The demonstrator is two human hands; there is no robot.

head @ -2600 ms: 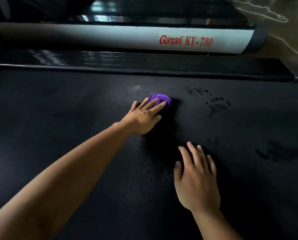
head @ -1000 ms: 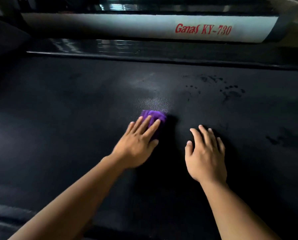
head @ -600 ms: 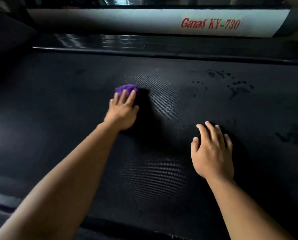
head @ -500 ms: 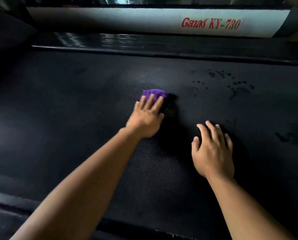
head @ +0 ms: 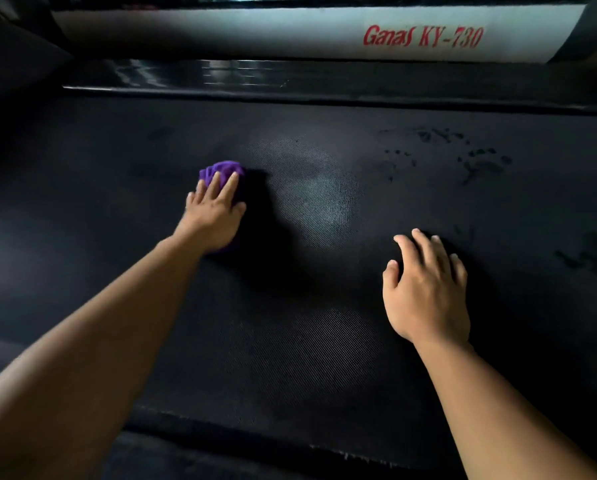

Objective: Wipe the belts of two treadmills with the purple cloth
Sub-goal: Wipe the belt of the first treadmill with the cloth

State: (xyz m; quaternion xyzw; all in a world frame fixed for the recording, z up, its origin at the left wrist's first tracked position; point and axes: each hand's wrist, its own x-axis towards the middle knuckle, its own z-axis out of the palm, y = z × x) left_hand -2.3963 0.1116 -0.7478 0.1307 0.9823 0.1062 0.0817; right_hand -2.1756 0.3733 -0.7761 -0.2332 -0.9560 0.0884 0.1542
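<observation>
On the treadmill belt point(head: 290, 358), the left hand point(head: 214, 216) presses the bunched purple cloth point(head: 222, 168) flat-fingered against the left-centre weave to apply wiping pressure, while the right hand point(head: 426, 292), fingers spread and empty, rests on the belt, apparently as a brace.

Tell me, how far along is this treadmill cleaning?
Nothing looks clearly finished. In hand: the left hand presses the crumpled purple cloth onto the black textured treadmill belt, while the right hand rests flat on it. Left: dark smudges at the belt's far right, and the second treadmill's belt, not in view.
</observation>
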